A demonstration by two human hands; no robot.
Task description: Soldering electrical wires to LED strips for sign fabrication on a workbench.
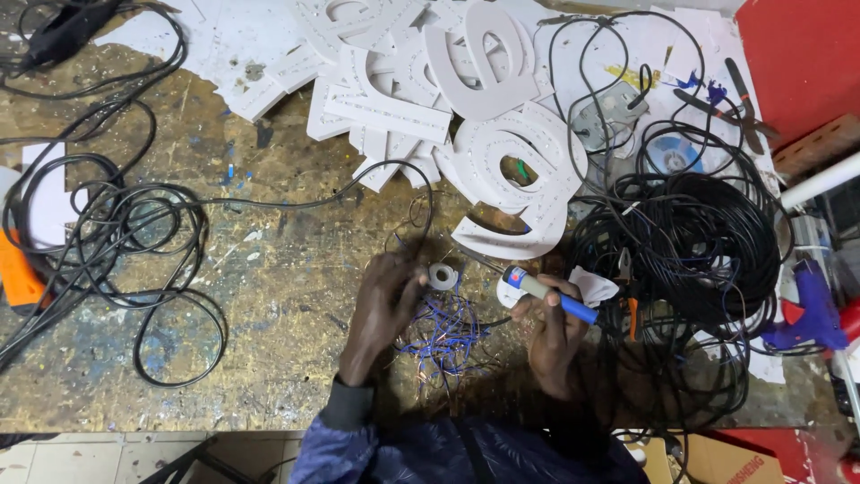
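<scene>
As I look down from the head camera, my left hand (387,300) rests on the worn, paint-stained counter (269,287), its fingers (414,280) curled narrow and touching a small white roll of tape (441,276) that sits just off their tips, to the right. Whether the fingers actually pinch the roll or only rest against it, I cannot tell. My right hand (554,330) lies near, on the other side of the roll, with its fingers (548,289) wrapped tight around a soldering iron (546,293) with a blue handle and a red-and-white collar; the tool slants up to the left, its thin tip pointing toward the roll. A scrap of white paper (593,285) shows just behind this hand. Below and between the two hands lies a loose tangle of thin blue wire offcuts (448,336). Beyond the roll, a heap of white cut-out foam letters (466,99) covers the far middle of the counter. A thick coil of black cable (690,242) lies just right of the right hand, and looser black cable loops (116,233) spread well apart at left. A blue glue gun (813,309) rests at the far right edge.
</scene>
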